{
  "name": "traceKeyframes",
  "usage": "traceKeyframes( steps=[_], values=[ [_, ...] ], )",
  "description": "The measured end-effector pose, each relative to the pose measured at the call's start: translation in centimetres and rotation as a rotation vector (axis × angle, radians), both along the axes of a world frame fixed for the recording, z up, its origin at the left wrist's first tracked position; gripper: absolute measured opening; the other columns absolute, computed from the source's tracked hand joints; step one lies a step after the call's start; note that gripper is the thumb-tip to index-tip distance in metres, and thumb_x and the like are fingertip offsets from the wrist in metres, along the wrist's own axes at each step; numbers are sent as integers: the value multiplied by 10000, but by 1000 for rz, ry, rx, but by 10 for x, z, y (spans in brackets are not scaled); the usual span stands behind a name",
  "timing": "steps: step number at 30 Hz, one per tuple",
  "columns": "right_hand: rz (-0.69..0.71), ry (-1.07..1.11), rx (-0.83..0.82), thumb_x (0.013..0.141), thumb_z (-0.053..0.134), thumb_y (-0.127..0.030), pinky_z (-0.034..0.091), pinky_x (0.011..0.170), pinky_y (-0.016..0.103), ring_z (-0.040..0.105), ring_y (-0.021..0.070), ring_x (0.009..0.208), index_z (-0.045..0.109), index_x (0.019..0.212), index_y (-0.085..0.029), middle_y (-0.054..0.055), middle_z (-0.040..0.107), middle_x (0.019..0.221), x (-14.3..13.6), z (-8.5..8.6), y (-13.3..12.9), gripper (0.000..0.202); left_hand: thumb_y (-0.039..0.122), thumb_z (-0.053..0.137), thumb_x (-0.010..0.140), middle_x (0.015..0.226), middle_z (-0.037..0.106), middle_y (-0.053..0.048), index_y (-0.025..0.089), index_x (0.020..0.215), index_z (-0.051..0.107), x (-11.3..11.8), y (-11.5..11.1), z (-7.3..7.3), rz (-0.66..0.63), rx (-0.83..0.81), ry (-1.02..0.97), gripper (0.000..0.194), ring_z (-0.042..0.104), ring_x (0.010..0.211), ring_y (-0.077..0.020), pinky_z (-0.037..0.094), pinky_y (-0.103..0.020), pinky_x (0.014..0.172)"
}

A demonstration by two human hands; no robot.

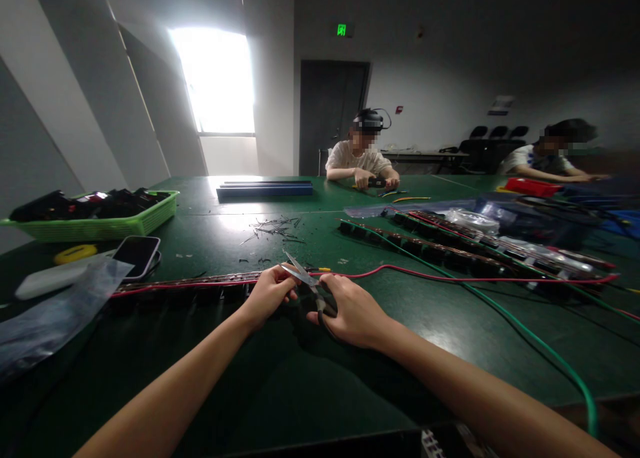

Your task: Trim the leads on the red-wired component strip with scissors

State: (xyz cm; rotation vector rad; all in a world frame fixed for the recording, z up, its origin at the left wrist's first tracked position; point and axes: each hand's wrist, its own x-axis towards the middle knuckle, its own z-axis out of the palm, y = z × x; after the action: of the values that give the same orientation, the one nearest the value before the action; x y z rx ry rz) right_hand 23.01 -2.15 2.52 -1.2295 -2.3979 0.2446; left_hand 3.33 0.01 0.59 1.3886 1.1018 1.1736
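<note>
My right hand grips a pair of scissors, fingers in the dark handles, blades apart and pointing up and to the left. Close beside the blades, my left hand has its fingers curled round the right end of a long black strip with wires. A red wire runs along that strip and on to the right. The tips of my left fingers are partly hidden, so whether a thin piece is pinched there is unclear. Beyond my hands lies a scatter of thin dark clippings.
At left are a green basket of black parts, a phone, a yellow item and a clear plastic bag. More wired strips and a green wire lie right. Two people sit across the table; blue bars lie far back.
</note>
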Motion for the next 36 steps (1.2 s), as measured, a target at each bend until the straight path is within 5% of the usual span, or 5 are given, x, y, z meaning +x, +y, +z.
traceKeyframes(
  steps=[36],
  values=[
    [-8,1,-29,776,614,-512,389,732,289,567,215,875,511,1021,-193,85,609,1004,-1,3,-1,415,333,629,740,621,606,7,121,851,640,-1,0,0,4,14,19,239,551,500,-79,386,-172,455]
  ],
)
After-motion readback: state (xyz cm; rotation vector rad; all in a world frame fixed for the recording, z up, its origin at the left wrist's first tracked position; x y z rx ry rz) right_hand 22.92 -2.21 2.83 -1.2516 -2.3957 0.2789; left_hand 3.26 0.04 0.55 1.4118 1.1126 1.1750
